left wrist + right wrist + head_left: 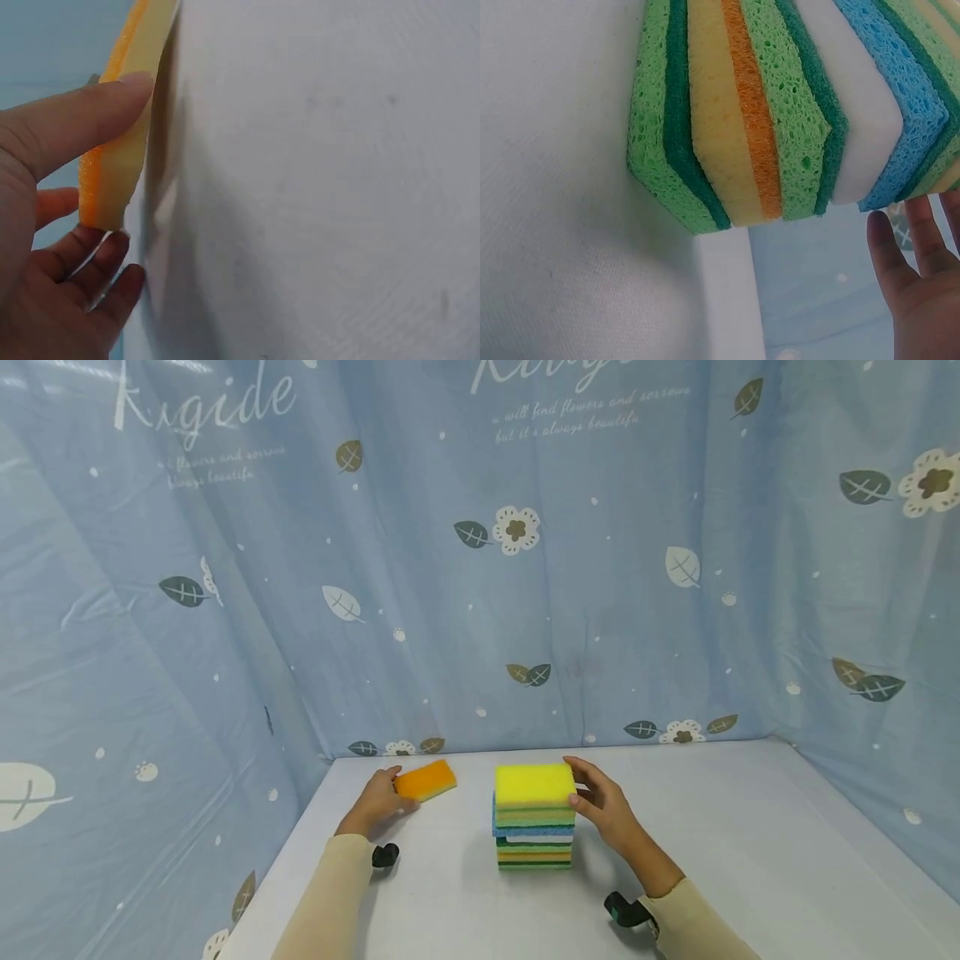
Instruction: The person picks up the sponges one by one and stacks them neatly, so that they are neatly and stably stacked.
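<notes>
My left hand [377,806] holds an orange-and-yellow sponge [426,781] at its left end, over the left part of the table. The thumb lies on the sponge's near side, with fingers round the far side; whether its underside touches the table I cannot tell. A stack of sponges [535,852] stands upright in the middle, with a bright yellow sponge [534,785] on top. My right hand [606,806] grips the right end of that yellow sponge, thumb in front and fingers behind. In the right wrist view, fingertips reach the stack beside a blue sponge [900,97].
The white table [720,835] carries the stack and extends to both sides of it. Behind and to the sides hangs a blue curtain [600,627] with leaf and flower prints. Black wrist devices [628,910] sit below both hands.
</notes>
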`<state>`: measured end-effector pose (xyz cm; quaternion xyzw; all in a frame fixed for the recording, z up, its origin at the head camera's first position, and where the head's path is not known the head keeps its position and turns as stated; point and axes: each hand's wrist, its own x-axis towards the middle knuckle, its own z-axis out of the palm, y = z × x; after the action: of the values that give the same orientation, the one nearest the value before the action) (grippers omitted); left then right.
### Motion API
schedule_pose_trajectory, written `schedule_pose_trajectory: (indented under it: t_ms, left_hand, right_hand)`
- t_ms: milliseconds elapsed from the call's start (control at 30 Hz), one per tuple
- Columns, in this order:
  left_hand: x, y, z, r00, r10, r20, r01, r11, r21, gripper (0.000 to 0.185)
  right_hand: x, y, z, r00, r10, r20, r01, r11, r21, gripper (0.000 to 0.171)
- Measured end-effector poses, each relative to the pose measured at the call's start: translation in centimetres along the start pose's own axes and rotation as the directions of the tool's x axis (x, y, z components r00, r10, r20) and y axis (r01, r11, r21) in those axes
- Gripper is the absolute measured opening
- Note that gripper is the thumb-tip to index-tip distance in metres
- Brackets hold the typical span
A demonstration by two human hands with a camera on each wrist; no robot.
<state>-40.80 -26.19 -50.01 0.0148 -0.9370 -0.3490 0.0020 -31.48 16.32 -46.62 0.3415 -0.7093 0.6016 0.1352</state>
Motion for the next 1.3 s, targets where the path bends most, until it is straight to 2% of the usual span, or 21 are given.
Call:
schedule_pose_trajectory:
  t_ms: [133, 500, 833, 1000, 1200, 1300]
  left_hand:
    - [-0.4, 0.5, -0.4, 1.0, -0.008, -0.003, 0.008, 1.0, -0.015, 0.091]
    - [-1.4, 1.8, -0.6, 0.996, 0.081, -0.038, -0.082, 0.996, -0.027, 0.079]
    - [-2.3, 5.6, -1.9, 0.977, 0.213, -0.023, -0.213, 0.977, -0.003, 0.079]
    - [-3.0, 7.3, -2.2, 0.972, 0.237, -0.015, -0.236, 0.972, 0.017, 0.08]
    - [-3.8, 8.9, -2.3, 0.967, 0.255, -0.017, -0.255, 0.967, -0.012, 0.081]
    - [-4.1, 9.5, -2.5, 0.957, 0.288, -0.034, -0.289, 0.957, -0.019, 0.077]
  right_hand:
    - [-0.1, 0.7, -0.1, 1.0, 0.011, -0.005, -0.011, 1.0, -0.007, 0.054]
    - [-0.1, 1.4, -0.3, 1.0, 0.004, 0.001, -0.004, 1.0, 0.0, 0.054]
    - [0.1, 1.1, -0.5, 1.0, -0.008, 0.014, 0.008, 1.0, 0.009, 0.056]
    - [0.2, 0.6, -0.7, 1.0, -0.01, 0.001, 0.01, 1.0, -0.001, 0.057]
    - [0.0, 0.8, -0.8, 1.0, 0.002, -0.009, -0.002, 1.0, -0.007, 0.056]
    - [0.0, 0.9, -0.8, 1.0, 0.017, -0.002, -0.017, 1.0, 0.002, 0.053]
